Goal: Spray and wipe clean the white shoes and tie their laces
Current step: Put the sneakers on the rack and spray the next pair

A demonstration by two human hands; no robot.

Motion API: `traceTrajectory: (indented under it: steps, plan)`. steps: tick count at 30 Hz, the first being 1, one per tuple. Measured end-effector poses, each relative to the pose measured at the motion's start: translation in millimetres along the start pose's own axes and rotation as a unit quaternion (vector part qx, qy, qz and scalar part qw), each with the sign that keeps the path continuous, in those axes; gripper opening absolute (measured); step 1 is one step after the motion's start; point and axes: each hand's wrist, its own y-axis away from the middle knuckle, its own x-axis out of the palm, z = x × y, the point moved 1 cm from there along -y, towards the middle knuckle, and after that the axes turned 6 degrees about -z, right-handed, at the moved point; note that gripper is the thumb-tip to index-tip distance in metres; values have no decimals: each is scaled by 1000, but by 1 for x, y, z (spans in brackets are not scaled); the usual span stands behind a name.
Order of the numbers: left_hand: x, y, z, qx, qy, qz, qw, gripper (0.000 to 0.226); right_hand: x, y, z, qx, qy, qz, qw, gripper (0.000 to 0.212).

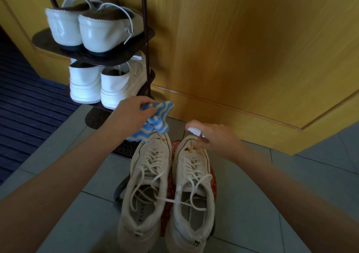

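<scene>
A dark shoe rack (41,39) stands at left. The left hand (132,110) has its grip pinching a blue-striped cloth (158,116) above the left sneaker (143,184), which lies beside the right sneaker (191,184) on a red patterned mat (169,194), laces (155,161) untied. The right hand (217,136) has its grip curled round a small spray bottle (195,131) over the right sneaker's stained toe.

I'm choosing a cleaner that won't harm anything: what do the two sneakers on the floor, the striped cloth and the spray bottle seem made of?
Sneakers: probably matte synthetic leather with fabric panels, cream, brown-stained at the toes; laces look woven.
Cloth, gripped by the left hand: soft, ridged blue-and-white pile, likely microfibre.
Spray bottle, held in the right hand: smooth white plastic top; body mostly hidden.
</scene>
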Motion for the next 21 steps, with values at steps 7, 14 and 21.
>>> traceTrajectory:
  steps: [7, 14, 21]
  plan:
    - [-13, -1, -2, -5, 5, -10, 1000, 25, -5, -14, 12, 9, -58, 3, 998, 49]
    - [-36, -3, 6, -22, -21, -22, 999, 25, 2, -49, 38, -21, -86, 1, 996, 45]
    - [-34, -3, 12, -28, -7, -20, 999, 25, 8, -55, 41, -2, -66, -16, 998, 41]
